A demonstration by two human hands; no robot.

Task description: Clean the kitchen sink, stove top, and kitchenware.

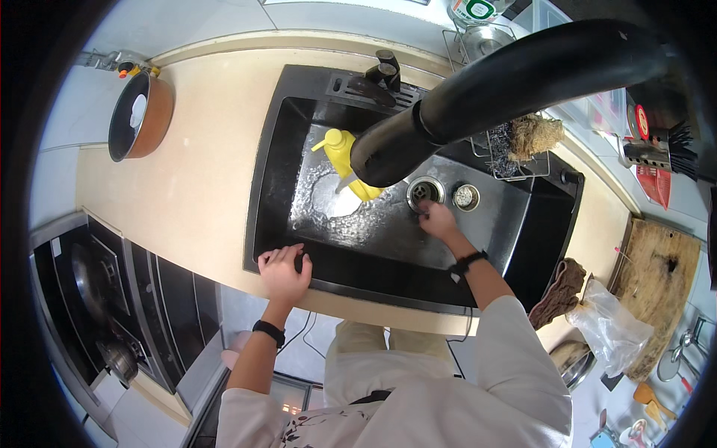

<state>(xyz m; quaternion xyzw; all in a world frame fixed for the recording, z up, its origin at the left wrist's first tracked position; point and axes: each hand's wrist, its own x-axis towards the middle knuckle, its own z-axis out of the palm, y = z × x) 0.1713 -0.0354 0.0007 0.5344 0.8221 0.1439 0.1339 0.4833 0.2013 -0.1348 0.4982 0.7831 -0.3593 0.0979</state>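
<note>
Water runs from the black faucet (403, 143) into the dark sink (358, 246), beside a yellow pump bottle (339, 151) that stands partly behind the spout. My right hand (438, 219) reaches to the near rim of the drain opening (425, 193); its fingertips are partly hidden, and whether they hold anything cannot be told. Just right of the drain lies a round strainer basket (466, 197). My left hand (285, 273) rests on the sink's near left edge, fingers a little apart, holding nothing.
A brown pot (154, 117) stands on the counter at the left. Scrubbers (532, 137) sit in a wire rack at the sink's back right. A brown cloth (560, 294), a plastic bag (610, 325) and a wooden cutting board (658, 280) are at the right. The long faucet arches overhead.
</note>
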